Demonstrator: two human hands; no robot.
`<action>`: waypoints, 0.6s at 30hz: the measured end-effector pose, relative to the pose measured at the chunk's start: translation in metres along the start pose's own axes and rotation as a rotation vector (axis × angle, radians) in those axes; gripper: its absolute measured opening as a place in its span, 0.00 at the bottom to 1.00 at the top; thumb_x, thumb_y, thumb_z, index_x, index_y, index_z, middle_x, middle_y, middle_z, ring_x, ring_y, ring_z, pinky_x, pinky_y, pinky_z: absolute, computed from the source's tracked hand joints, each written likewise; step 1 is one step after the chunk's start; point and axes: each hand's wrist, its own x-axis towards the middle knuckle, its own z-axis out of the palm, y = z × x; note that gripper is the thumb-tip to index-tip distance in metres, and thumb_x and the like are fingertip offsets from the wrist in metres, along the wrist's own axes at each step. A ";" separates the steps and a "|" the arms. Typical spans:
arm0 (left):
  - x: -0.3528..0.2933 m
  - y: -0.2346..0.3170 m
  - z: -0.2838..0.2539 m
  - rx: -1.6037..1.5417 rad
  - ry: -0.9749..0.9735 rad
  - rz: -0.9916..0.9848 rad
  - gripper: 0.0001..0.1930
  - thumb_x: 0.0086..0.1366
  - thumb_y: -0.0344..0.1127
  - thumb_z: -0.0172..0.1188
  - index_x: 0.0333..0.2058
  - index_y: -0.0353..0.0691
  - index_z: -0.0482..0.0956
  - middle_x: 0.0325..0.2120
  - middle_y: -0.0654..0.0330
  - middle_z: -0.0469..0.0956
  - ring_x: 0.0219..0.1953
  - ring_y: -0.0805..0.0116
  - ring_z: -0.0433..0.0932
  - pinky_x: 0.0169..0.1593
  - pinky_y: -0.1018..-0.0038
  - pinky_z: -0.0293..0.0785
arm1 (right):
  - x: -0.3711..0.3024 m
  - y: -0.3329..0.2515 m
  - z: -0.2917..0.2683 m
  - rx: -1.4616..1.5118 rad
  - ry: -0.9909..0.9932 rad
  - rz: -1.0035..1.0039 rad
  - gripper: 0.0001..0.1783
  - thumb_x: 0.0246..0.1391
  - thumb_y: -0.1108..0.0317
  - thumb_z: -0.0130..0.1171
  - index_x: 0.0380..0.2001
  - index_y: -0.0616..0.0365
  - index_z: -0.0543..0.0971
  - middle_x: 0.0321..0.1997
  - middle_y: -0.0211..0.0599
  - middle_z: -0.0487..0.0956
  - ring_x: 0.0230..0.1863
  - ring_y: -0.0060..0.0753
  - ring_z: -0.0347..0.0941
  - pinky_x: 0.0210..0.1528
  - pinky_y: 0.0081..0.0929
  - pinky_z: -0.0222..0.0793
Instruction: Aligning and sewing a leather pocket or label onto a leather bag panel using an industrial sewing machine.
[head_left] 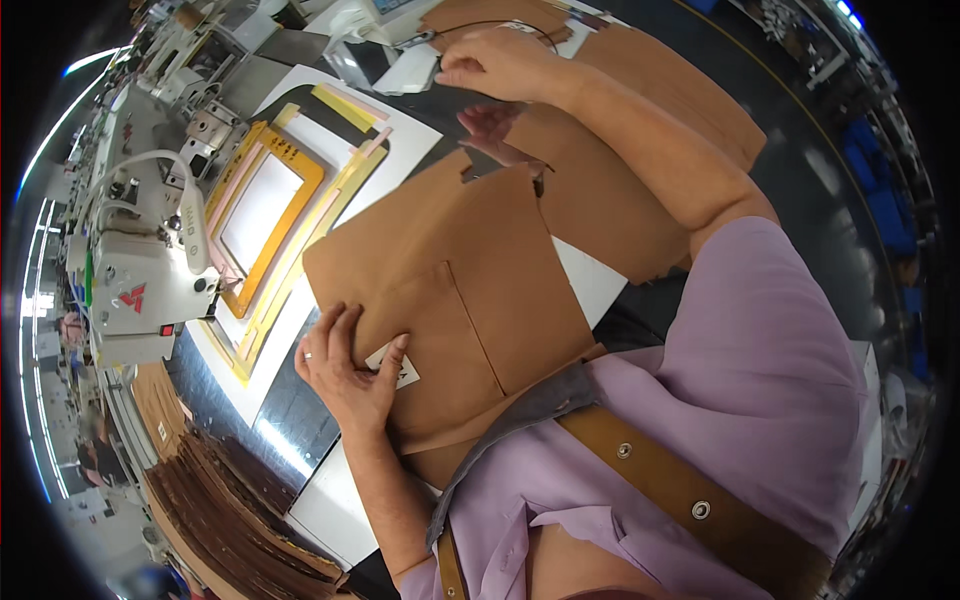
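Bright strip lights point(95, 62) run along the curved left rim of a workshop, above a white sewing machine point(150, 290) with a red mark on its side. Below the machine, at lower left, a thick stack of dark brown, leather-like sheets point(230, 510) lies beside a dark, glossy tabletop point(290, 440). Just right of the machine head, a flat orange rectangular frame point(283, 235) is set over a white sheet point(405, 130). Next comes the left hand point(350, 375), open with its fingers spread, resting on the left part of a brown, leather-like panel point(520, 270); its thumb lies over a small white label point(405, 372). That panel is in front of the person, its near edge against the body, with a rectangular patch on its face. Farther off, the right hand point(480, 65) is raised with bent fingers; whether it grips anything cannot be told. Wide brown sheets point(670, 90) spread under and beyond the right forearm, and blue bins point(880, 200) stand past the dark floor point(820, 160).
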 end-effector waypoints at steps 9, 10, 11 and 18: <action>-0.025 -0.058 0.001 -0.260 0.145 -0.220 0.18 0.61 0.27 0.69 0.51 0.39 0.83 0.56 0.53 0.78 0.56 0.57 0.78 0.54 0.68 0.79 | -0.148 -0.070 -0.002 0.134 -0.070 0.002 0.17 0.59 0.58 0.67 0.46 0.57 0.83 0.46 0.33 0.83 0.43 0.33 0.81 0.46 0.32 0.77; -0.026 -0.056 -0.004 -0.254 0.150 -0.242 0.18 0.61 0.27 0.69 0.51 0.39 0.83 0.56 0.53 0.78 0.56 0.57 0.78 0.54 0.68 0.79 | -0.145 -0.059 0.000 0.374 -0.110 0.193 0.19 0.60 0.55 0.66 0.48 0.54 0.83 0.49 0.35 0.83 0.47 0.36 0.81 0.48 0.34 0.77; -0.022 -0.053 -0.013 -0.256 0.110 -0.152 0.17 0.61 0.26 0.68 0.50 0.40 0.83 0.56 0.55 0.79 0.56 0.58 0.78 0.53 0.67 0.80 | -0.136 -0.052 0.004 0.612 -0.142 0.389 0.21 0.60 0.51 0.64 0.50 0.52 0.82 0.52 0.37 0.83 0.51 0.39 0.82 0.51 0.35 0.77; -0.015 -0.048 -0.020 -0.339 -0.147 -0.095 0.17 0.59 0.27 0.69 0.48 0.41 0.86 0.51 0.60 0.82 0.42 0.66 0.82 0.46 0.70 0.78 | -0.025 -0.038 0.034 0.081 0.097 -0.178 0.20 0.60 0.67 0.60 0.54 0.61 0.79 0.51 0.56 0.80 0.55 0.57 0.76 0.55 0.41 0.73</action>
